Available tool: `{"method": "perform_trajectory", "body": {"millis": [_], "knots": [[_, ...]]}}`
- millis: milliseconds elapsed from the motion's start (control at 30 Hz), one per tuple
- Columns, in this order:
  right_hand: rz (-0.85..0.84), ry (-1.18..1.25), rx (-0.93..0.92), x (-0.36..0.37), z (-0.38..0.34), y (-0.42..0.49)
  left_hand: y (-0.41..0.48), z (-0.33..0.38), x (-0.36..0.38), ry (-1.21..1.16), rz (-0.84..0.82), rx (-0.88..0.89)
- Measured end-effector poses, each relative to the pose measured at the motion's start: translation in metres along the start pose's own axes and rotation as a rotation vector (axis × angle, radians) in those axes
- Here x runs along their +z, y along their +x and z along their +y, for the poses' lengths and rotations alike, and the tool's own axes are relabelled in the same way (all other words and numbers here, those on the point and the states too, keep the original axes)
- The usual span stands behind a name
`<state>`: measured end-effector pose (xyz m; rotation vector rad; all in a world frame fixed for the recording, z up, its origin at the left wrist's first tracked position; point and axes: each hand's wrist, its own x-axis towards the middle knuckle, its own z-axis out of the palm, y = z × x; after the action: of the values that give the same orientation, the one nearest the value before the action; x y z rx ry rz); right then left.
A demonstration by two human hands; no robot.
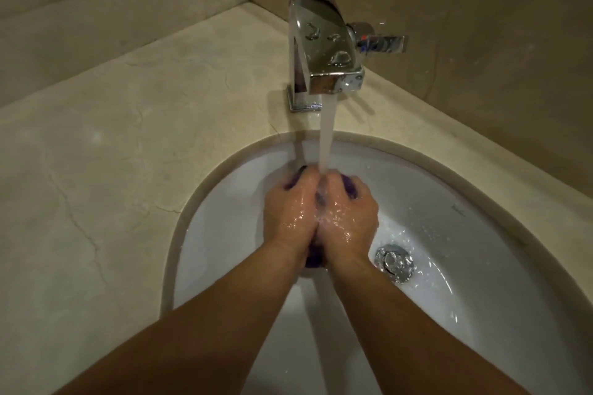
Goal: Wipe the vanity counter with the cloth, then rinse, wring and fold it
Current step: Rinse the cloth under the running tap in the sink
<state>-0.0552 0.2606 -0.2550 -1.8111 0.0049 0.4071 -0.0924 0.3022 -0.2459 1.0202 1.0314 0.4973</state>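
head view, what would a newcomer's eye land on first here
The water stream drops from the chrome faucet at the back of the counter straight onto the left hand and right hand. Both grip a bunched purple cloth between them over the white sink, with the drain just to their right.

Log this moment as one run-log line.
step: rinse | left hand, right hand: gripping purple cloth | faucet: running onto hands | place: over sink | pending: wring, fold
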Motion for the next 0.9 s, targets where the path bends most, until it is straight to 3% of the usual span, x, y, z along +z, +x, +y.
{"method": "perform_trajectory", "body": {"millis": [200, 400, 500, 633, 767, 833, 900], "knots": [[-0.004, 0.069, 0.104, 0.001, -0.004, 0.004, 0.005, 0.003, -0.001, 0.136, 0.091, 0.067], [-0.024, 0.253, 0.229, -0.007, -0.015, 0.01, -0.001, 0.01, -0.007, 0.119, -0.065, 0.092], [-0.095, 0.534, 0.402, -0.009, -0.016, 0.016, -0.003, 0.01, -0.015, -0.077, -0.13, -0.115], [-0.288, 0.666, 0.45, -0.006, -0.009, 0.014, -0.008, 0.014, -0.018, -0.442, -0.272, -0.365], [-0.123, 0.109, 0.133, -0.01, 0.0, 0.019, -0.005, 0.008, -0.018, -0.334, -0.247, -0.276], [-0.079, 0.038, -0.042, -0.014, 0.001, 0.015, -0.005, 0.004, -0.015, -0.237, -0.244, -0.155], [-0.147, 0.038, -0.162, -0.016, 0.0, 0.006, -0.005, 0.005, -0.012, -0.087, -0.214, 0.01]]}}
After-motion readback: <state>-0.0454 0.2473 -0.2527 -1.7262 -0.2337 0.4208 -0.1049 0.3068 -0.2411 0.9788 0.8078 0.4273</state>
